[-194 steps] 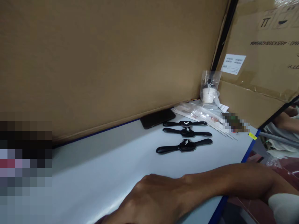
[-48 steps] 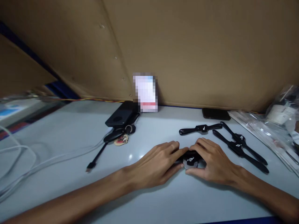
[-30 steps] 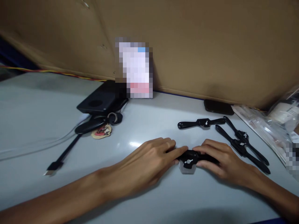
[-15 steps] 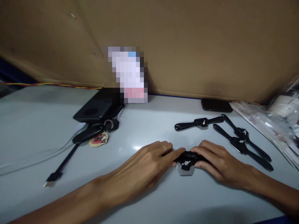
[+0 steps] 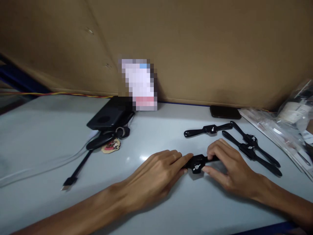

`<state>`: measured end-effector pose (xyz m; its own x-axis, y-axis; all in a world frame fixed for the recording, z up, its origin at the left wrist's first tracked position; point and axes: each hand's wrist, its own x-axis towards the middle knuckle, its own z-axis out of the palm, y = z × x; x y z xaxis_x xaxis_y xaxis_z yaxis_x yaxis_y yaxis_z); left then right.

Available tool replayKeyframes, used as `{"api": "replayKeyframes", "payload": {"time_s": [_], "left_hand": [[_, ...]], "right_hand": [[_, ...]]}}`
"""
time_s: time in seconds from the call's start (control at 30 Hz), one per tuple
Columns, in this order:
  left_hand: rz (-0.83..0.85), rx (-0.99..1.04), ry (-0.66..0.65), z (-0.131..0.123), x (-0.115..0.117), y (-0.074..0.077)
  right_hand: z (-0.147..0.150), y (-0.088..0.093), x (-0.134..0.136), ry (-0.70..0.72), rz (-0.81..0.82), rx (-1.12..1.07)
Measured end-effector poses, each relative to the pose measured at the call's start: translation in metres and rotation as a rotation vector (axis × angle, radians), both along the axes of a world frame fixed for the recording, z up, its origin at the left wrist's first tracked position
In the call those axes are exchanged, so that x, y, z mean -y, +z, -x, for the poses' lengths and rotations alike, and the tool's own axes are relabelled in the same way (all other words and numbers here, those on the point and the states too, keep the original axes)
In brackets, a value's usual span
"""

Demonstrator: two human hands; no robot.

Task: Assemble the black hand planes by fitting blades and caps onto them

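A small black two-handled tool (image 5: 197, 162) with a silver wing screw lies on the pale table (image 5: 49, 137) in front of me. My left hand (image 5: 156, 174) covers its left handle, fingers closed over it. Over the right handle my right hand (image 5: 228, 166) is curled, thumb under the body. Three more black tools of the same kind lie just beyond: one crosswise (image 5: 207, 129) and two angled (image 5: 254, 148) to the right.
A black power bank (image 5: 109, 114), a key fob with a round tag (image 5: 107, 143) and a black cable (image 5: 75, 171) lie at the left. A black phone (image 5: 225, 112) rests by the cardboard wall (image 5: 195, 49). Clear plastic bags (image 5: 281, 130) sit at the right.
Both hands have stayed on the black tool. Its pale blade plate showed under the body half a second ago and is out of sight now; the right hand has lifted slightly.
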<state>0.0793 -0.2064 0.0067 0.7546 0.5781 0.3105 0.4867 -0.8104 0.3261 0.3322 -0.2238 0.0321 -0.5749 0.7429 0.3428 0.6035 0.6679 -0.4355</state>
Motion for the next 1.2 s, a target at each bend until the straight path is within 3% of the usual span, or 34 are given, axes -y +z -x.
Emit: {"api": "replayKeyframes", "payload": {"time_s": [0.13, 0.5, 0.73, 0.9, 1.0, 1.2], "left_hand": [[0.014, 0.012, 0.073, -0.005, 0.015, -0.002], [-0.048, -0.065, 0.166, -0.016, 0.033, -0.006], [-0.057, -0.097, 0.096, -0.005, 0.015, -0.002], [-0.072, -0.088, 0.043, 0.005, -0.005, 0.0], [-0.024, -0.071, 0.05, 0.006, -0.005, 0.0], [-0.021, -0.071, 0.093, 0.003, 0.005, 0.001]], "right_hand": [[0.017, -0.006, 0.011, -0.066, -0.194, 0.155], [0.035, -0.021, 0.023, -0.214, -0.217, 0.261], [0.018, -0.005, 0.014, -0.037, -0.032, 0.189], [-0.007, -0.002, -0.006, -0.006, -0.039, 0.086], [-0.009, -0.007, -0.01, 0.047, 0.034, 0.083], [0.002, -0.013, -0.003, -0.011, 0.04, 0.09]]}}
